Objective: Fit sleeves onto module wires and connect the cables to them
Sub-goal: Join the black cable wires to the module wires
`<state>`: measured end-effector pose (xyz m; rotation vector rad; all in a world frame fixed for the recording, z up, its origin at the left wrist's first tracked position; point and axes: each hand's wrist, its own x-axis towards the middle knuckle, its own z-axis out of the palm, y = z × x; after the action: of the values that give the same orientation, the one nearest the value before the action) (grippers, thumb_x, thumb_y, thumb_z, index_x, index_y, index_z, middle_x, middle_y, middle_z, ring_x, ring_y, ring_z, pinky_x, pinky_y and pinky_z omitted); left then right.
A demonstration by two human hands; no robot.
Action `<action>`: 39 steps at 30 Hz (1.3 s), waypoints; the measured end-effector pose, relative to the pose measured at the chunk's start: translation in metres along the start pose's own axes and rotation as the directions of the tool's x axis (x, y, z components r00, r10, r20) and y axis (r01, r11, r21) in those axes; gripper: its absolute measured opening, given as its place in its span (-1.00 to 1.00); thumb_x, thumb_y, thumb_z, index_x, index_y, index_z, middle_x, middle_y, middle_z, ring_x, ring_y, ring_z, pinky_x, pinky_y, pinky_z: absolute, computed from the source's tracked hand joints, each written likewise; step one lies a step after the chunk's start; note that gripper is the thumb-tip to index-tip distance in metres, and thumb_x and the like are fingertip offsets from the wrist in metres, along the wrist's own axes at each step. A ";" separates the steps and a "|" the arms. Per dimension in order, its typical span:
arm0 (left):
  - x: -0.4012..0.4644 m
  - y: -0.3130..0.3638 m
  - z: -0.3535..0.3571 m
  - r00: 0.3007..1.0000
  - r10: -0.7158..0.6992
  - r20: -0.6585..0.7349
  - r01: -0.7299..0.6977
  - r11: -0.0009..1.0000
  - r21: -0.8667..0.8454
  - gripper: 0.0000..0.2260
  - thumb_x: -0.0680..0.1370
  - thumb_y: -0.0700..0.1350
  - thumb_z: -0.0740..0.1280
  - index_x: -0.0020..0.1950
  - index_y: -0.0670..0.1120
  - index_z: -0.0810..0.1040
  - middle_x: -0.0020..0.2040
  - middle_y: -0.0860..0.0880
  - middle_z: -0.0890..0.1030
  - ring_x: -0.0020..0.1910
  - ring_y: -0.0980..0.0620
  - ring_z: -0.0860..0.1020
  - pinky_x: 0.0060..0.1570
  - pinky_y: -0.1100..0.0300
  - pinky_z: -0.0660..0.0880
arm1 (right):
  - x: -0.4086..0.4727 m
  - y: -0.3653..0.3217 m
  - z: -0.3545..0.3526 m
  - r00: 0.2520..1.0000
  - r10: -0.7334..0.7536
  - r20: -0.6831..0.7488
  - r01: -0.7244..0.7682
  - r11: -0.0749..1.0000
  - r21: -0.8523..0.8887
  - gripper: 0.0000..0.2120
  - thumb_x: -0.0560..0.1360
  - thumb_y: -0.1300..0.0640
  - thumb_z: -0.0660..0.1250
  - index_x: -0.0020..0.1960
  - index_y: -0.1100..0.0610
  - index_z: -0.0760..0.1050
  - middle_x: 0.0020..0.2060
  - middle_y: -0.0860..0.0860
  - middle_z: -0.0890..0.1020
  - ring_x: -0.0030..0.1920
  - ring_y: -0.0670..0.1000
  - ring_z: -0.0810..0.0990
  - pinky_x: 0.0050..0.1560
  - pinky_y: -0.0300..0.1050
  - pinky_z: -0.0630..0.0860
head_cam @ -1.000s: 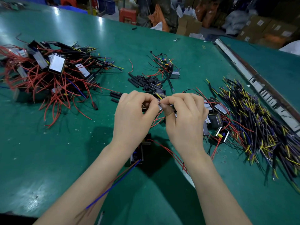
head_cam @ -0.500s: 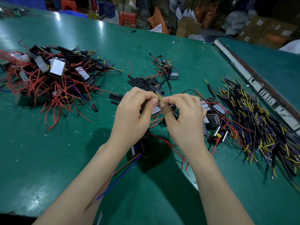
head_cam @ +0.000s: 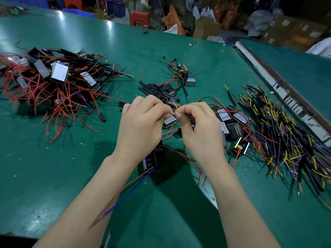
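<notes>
Left hand point(head_cam: 141, 126) and right hand point(head_cam: 198, 129) raised side by side, fingers curled, fingertips pinched together, forearms angled inward.

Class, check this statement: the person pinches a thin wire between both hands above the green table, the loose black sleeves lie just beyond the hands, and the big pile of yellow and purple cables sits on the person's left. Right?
Not quite. The head view shows the pile of yellow and purple cables on the person's right; the red-wired modules are on the left. The rest holds: left hand and right hand pinch a thin wire above the green table, black sleeves beyond.
</notes>
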<state>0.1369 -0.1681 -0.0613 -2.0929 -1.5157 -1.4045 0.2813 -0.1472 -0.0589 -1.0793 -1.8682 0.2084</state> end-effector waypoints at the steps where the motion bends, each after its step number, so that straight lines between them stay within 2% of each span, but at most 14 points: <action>1: 0.000 0.000 0.000 1.000 0.005 0.009 -0.006 1.000 0.022 -0.89 0.45 -0.30 0.37 -0.14 -0.11 0.64 -0.18 -0.02 0.59 -0.23 -0.13 0.46 -0.26 -0.01 0.34 | 0.000 0.000 0.000 1.000 -0.003 0.004 0.003 1.000 -0.013 -0.88 0.53 0.19 0.32 -0.06 0.20 0.61 -0.12 0.08 0.60 -0.09 0.16 0.54 -0.09 0.15 0.48; 5: -0.001 -0.001 0.000 0.997 0.016 0.076 -0.025 0.992 0.122 -0.82 0.38 -0.33 0.37 -0.16 -0.05 0.63 -0.19 0.01 0.57 -0.19 -0.11 0.42 -0.25 0.07 0.25 | 0.001 0.002 -0.003 1.000 -0.002 0.027 0.004 0.997 -0.073 -0.92 0.51 0.24 0.34 -0.09 0.18 0.62 -0.14 0.08 0.59 -0.08 0.18 0.53 -0.10 0.17 0.47; 12: -0.004 0.006 0.004 0.991 -0.073 0.115 0.049 0.979 0.199 -0.93 0.45 -0.20 0.35 -0.18 -0.08 0.62 -0.20 -0.02 0.58 -0.22 -0.15 0.46 -0.29 0.07 0.25 | -0.001 0.000 -0.001 0.999 -0.037 0.038 0.043 0.984 -0.175 -0.92 0.49 0.27 0.35 -0.09 0.17 0.62 -0.14 0.09 0.60 -0.09 0.22 0.53 -0.13 0.18 0.48; 16: -0.001 0.006 0.006 0.973 -0.168 0.160 0.164 0.986 0.038 -0.85 0.49 -0.09 0.30 -0.13 -0.12 0.62 -0.17 -0.07 0.58 -0.17 -0.17 0.45 -0.22 -0.04 0.39 | 0.000 -0.003 -0.002 1.000 -0.014 -0.013 0.012 0.988 -0.154 -0.92 0.50 0.25 0.35 -0.08 0.18 0.63 -0.12 0.10 0.61 -0.08 0.22 0.54 -0.12 0.21 0.47; 19: 0.001 -0.002 0.005 0.971 -0.117 0.207 0.132 0.990 -0.057 -0.82 0.51 -0.07 0.29 -0.09 -0.14 0.64 -0.15 -0.09 0.59 -0.16 -0.19 0.45 -0.15 -0.14 0.41 | 0.001 -0.003 -0.003 1.000 0.007 -0.020 -0.010 0.991 -0.137 -0.92 0.50 0.25 0.36 -0.07 0.17 0.63 -0.11 0.10 0.61 -0.06 0.22 0.55 -0.10 0.22 0.47; 23: 0.001 -0.006 0.005 0.975 -0.080 0.208 0.108 0.986 -0.125 -0.81 0.52 -0.05 0.31 -0.03 -0.13 0.65 -0.12 -0.08 0.59 -0.14 -0.16 0.46 -0.14 -0.13 0.42 | 0.001 -0.003 -0.004 0.999 0.018 -0.032 -0.022 0.991 -0.129 -0.92 0.50 0.27 0.36 -0.07 0.18 0.63 -0.11 0.11 0.61 -0.06 0.22 0.55 -0.11 0.22 0.47; 26: -0.001 -0.006 0.006 0.979 -0.082 0.187 0.108 0.985 -0.133 -0.84 0.51 -0.07 0.34 -0.04 -0.12 0.65 -0.14 -0.07 0.58 -0.17 -0.13 0.46 -0.13 -0.08 0.43 | 0.001 -0.003 -0.004 0.999 0.004 -0.039 -0.010 0.991 -0.137 -0.92 0.50 0.26 0.36 -0.08 0.18 0.63 -0.12 0.11 0.61 -0.07 0.23 0.55 -0.13 0.22 0.47; 31: -0.004 0.001 0.009 0.979 -0.171 0.115 0.183 0.978 -0.101 -0.88 0.51 -0.10 0.34 -0.09 -0.13 0.63 -0.17 -0.03 0.55 -0.16 -0.09 0.47 -0.12 0.14 0.37 | 0.000 -0.005 -0.005 1.000 -0.010 -0.029 0.005 0.985 -0.171 -0.92 0.51 0.22 0.36 -0.06 0.17 0.63 -0.12 0.09 0.61 -0.07 0.22 0.56 -0.13 0.21 0.48; 35: -0.005 0.008 0.013 0.968 -0.234 0.093 0.242 0.966 -0.092 -0.89 0.51 -0.13 0.33 -0.11 -0.15 0.60 -0.18 -0.06 0.56 -0.14 -0.11 0.51 -0.11 0.11 0.39 | -0.001 -0.008 -0.004 0.999 0.007 -0.040 -0.015 0.979 -0.203 -0.90 0.52 0.18 0.36 -0.06 0.15 0.64 -0.11 0.08 0.62 -0.05 0.20 0.57 -0.11 0.18 0.46; 39: -0.006 0.011 0.016 0.949 -0.305 0.078 0.312 0.942 -0.119 -0.90 0.51 -0.13 0.34 -0.12 -0.15 0.59 -0.19 -0.06 0.56 -0.15 -0.07 0.51 -0.14 0.08 0.40 | -0.004 -0.014 -0.001 0.996 0.070 -0.062 -0.083 0.962 -0.260 -0.90 0.53 0.12 0.35 -0.05 0.09 0.63 -0.07 -0.01 0.62 0.01 0.12 0.54 -0.09 -0.02 0.31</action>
<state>0.1545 -0.1670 -0.0708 -2.0516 -1.8924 -1.5966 0.2748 -0.1586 -0.0533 -1.3257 -1.8440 -0.0250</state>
